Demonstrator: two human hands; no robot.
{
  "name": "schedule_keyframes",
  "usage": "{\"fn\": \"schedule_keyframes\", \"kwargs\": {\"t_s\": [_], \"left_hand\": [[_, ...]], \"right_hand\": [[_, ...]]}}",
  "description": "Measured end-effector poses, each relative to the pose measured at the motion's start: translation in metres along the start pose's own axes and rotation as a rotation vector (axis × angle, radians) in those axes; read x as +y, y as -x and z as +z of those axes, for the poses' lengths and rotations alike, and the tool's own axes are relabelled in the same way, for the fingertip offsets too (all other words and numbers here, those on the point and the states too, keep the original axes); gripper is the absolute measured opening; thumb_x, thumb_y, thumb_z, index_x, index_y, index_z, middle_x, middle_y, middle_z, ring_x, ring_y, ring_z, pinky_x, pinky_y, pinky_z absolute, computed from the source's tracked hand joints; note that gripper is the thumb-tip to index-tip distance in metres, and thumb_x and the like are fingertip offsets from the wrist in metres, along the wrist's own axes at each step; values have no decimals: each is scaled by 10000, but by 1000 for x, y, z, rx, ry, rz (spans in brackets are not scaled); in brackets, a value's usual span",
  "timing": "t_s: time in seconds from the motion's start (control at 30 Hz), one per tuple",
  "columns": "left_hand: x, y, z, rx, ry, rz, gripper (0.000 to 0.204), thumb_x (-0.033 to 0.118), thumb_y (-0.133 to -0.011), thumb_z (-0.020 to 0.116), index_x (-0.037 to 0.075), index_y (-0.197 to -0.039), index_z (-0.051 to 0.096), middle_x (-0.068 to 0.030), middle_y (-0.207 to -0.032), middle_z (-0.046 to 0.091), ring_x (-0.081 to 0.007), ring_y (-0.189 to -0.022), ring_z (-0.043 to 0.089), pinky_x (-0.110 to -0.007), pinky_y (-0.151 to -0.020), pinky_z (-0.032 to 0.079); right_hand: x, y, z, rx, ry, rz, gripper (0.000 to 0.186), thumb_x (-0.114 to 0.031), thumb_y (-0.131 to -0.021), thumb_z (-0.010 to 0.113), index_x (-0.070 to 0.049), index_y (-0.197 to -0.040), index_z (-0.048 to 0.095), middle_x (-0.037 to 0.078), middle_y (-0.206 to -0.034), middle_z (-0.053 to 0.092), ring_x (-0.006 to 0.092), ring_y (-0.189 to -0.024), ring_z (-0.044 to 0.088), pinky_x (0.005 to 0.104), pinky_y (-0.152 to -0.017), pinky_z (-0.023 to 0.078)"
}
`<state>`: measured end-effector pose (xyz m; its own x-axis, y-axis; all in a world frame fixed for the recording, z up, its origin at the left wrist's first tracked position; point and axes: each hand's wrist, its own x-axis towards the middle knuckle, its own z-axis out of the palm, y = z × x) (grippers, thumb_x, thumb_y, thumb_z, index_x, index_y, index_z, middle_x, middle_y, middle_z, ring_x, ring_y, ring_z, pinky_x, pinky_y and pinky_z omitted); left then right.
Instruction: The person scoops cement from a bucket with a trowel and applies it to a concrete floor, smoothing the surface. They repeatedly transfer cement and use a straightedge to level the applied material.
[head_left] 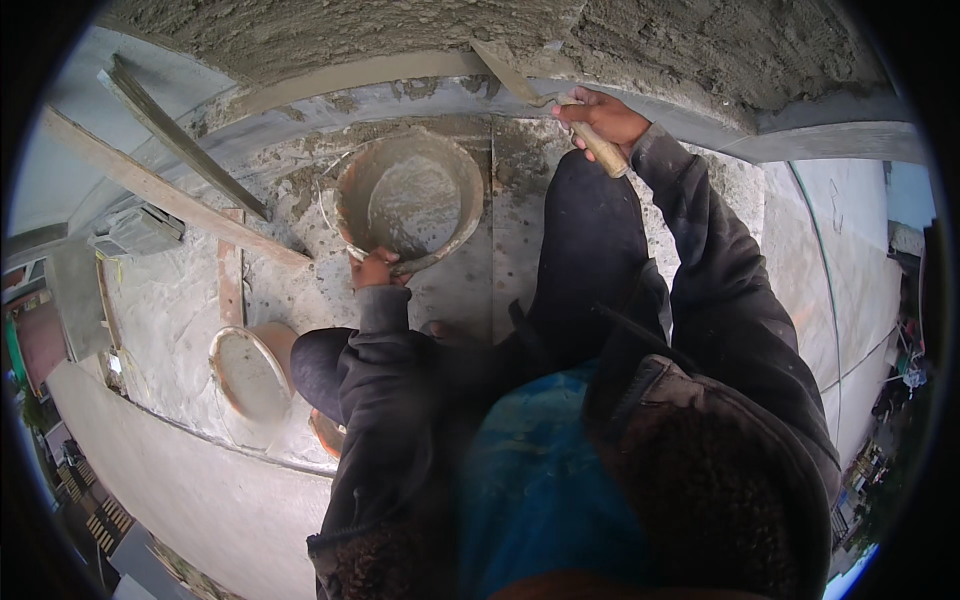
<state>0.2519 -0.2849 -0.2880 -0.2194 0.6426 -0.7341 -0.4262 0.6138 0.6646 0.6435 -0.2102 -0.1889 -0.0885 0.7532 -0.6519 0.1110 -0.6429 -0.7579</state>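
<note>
My right hand (607, 118) is closed around the wooden handle of a trowel (509, 75). Its metal blade points up and left, lying against the smooth band of mortar (372, 72) along the bottom of the rough wet wall (330, 28). At the near rim of a round bucket (352, 196), my left hand (377, 268) grips the edge with its fingers. Grey, wet mortar coats the inside of the bucket, and a thin wire handle hangs at its left side.
Two long wooden boards (165, 190) lean in from the left. A second bucket (273, 352) sits lower left, partly behind my left knee, with another orange-rimmed container (326, 432) beside it. A dark cable (822, 255) runs along the surface at right. Mortar splashes spot the floor (480, 290).
</note>
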Motion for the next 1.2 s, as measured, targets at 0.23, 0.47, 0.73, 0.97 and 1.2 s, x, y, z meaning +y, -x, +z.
{"fn": "schedule_keyframes", "kwargs": {"t_s": [0.23,0.47,0.73,0.97,1.2], "left_hand": [[-8,14,16,-96,8,14,603,-11,-716,529,146,-1290,434,-151,-1183,454,-377,-1034,532,-662,-841,530],[-8,23,30,-83,-33,-12,790,-68,-690,495,225,-1414,373,-142,-1154,530,-357,-897,621,-612,-703,614],[-18,12,43,-97,-57,8,888,-89,-688,469,265,-1494,354,-103,-1080,559,-277,-776,623,-471,-561,614],[-17,30,75,-98,-100,85,896,-128,-723,447,295,-1510,395,-57,-1003,596,-149,-669,550,-309,-457,492],[-32,24,75,-170,-123,155,816,-123,-776,470,219,-1514,397,-65,-1019,631,-121,-651,527,-287,-531,473]], "right_hand": [[5,-31,-111,201,939,-205,589,-451,-907,663,-91,-1360,551,164,-1223,637,262,-885,666,412,-819,534],[7,-54,-160,237,1134,-426,543,-436,-873,686,-132,-1316,609,157,-1337,608,338,-1185,605,412,-1011,471],[10,54,-26,447,1493,-663,385,-267,-829,742,-185,-1192,645,41,-1130,641,274,-1015,660,456,-805,545],[-4,30,52,400,1939,-822,284,-188,-888,600,-238,-1165,640,23,-1129,586,197,-1061,600,435,-820,511],[15,27,97,146,1909,-770,328,-160,-871,589,-179,-1196,627,70,-1176,593,219,-1086,615,449,-838,520]]}}
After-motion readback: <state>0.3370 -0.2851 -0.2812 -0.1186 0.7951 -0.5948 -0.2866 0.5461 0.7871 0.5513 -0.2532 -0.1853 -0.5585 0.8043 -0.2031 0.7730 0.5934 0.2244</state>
